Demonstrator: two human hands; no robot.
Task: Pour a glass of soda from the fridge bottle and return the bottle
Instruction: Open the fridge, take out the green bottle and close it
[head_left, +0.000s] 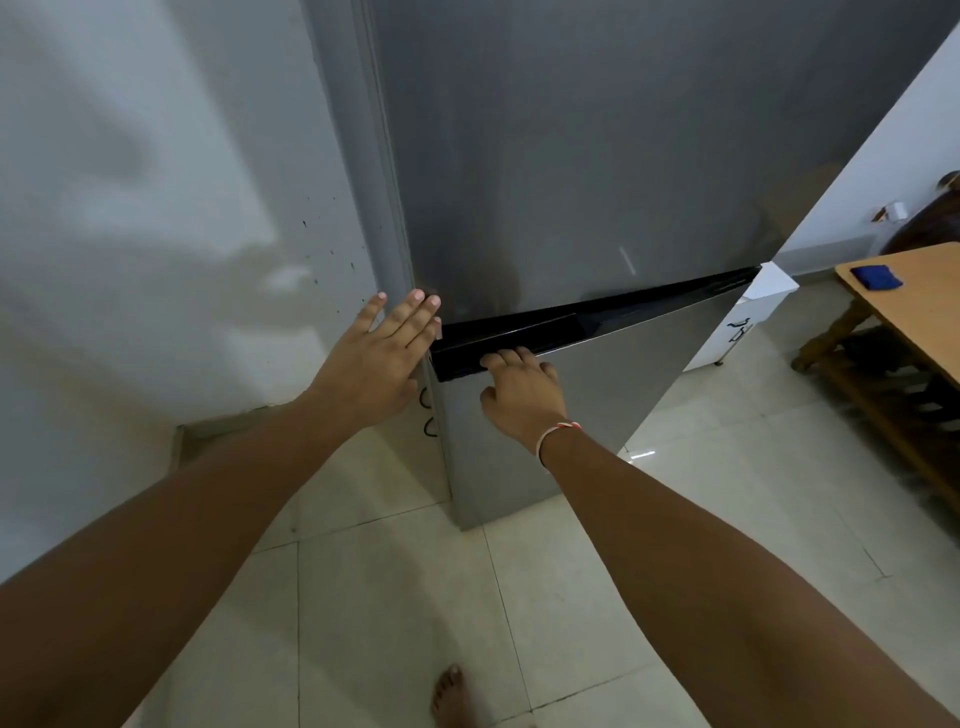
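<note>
A tall grey fridge stands in front of me, both of its doors closed. A black recessed handle strip runs between the upper door and the lower door. My left hand lies flat with straight fingers against the fridge's left edge at the level of that strip. My right hand hooks its fingers over the top of the lower door into the black recess. No bottle or glass is in view.
A white wall is close on the left. A wooden table with a blue cloth stands at the right, a white cabinet behind the fridge. Pale floor tiles and my bare foot are below.
</note>
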